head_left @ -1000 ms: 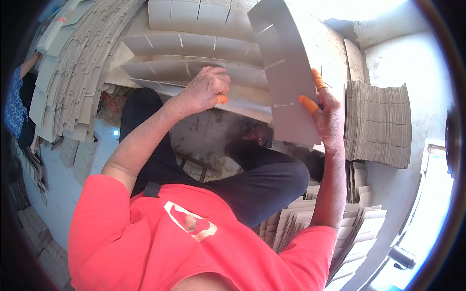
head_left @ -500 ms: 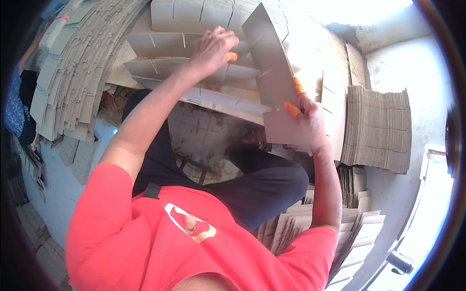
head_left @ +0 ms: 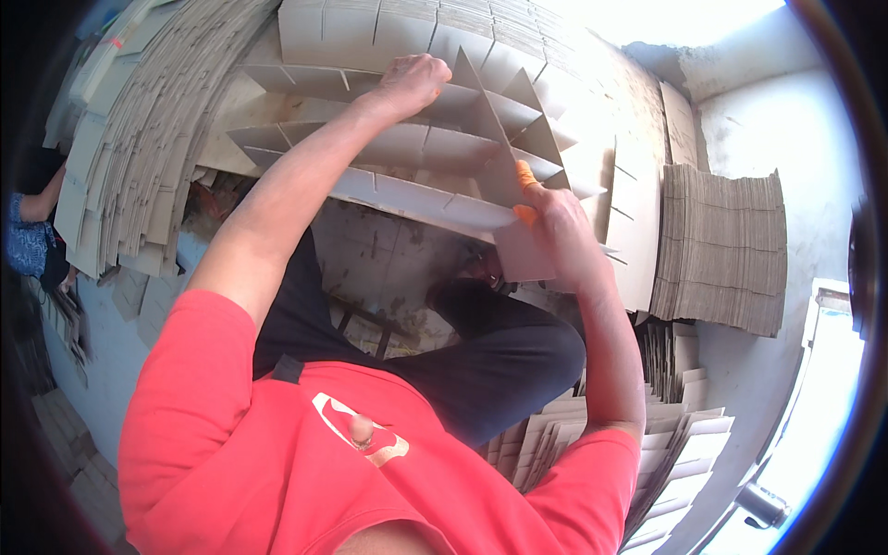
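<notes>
Several long slotted cardboard strips [head_left: 370, 150] stand on edge, side by side, in front of me. My right hand [head_left: 566, 231], with orange finger covers, grips the near end of a cardboard cross strip [head_left: 495, 176]. This strip lies across the long ones, its slots meeting them. My left hand [head_left: 412, 83] is closed over the farthest long strip, near the cross strip's far end; what its fingers pinch is hidden. To the right, another cross strip [head_left: 546, 120] sits across the long strips.
A slotted cardboard stack [head_left: 388, 28] lies behind the strips. Tall piles of cardboard [head_left: 171, 111] stand at the left, and a neat stack [head_left: 720, 250] at the right. More pieces [head_left: 684, 453] lie low at the right. Another person's arm [head_left: 42, 199] shows at the far left.
My right hand has brought the raised cross strip down and slightly left onto the long strips. The other cross strip has come into sight. My left hand has shifted slightly.
</notes>
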A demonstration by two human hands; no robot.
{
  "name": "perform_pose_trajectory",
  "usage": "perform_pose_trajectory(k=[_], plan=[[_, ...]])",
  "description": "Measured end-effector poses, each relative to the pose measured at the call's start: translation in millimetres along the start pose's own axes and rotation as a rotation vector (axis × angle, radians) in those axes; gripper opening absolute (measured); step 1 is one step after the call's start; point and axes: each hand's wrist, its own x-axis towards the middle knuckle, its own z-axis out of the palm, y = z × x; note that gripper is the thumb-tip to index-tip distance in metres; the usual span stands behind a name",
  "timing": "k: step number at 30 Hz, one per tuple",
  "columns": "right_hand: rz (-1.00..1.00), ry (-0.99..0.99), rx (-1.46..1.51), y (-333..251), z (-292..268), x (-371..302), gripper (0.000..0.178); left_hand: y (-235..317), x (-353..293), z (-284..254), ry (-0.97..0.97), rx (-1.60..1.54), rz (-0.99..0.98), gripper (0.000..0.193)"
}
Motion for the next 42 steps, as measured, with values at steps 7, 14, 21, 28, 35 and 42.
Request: perform_pose_trajectory(k=[7, 14, 21, 28, 35, 42], plan=[[0.083, 0.309, 0.16, 35, -8, -1, 0.017, 7, -7, -21, -0.005, -0.038, -0.056, 0.028], [0.844, 0.58, -0.487, 180, 0, -108, 0.078, 42, -52, -55, 0.202, -0.084, 0.11, 0.042], [0.976, 0.359, -0.064, 238, 25, -156, 0.077, 44, -84, -56, 0.17, -0.054, 0.142, 0.041], [0.777, 0.684, 0.195, 236, 0, -149, 0.035, 43, -98, -65, 0.172, -0.06, 0.115, 0.036], [0.655, 0.651, -0.048, 211, -31, -116, 0.026, 52, -125, -71, 0.144, -0.15, 0.063, 0.035], [0.707, 0.935, 0.482, 210, -32, -127, 0.014, 51, -139, -76, 0.153, -0.197, 0.123, 0.04]])
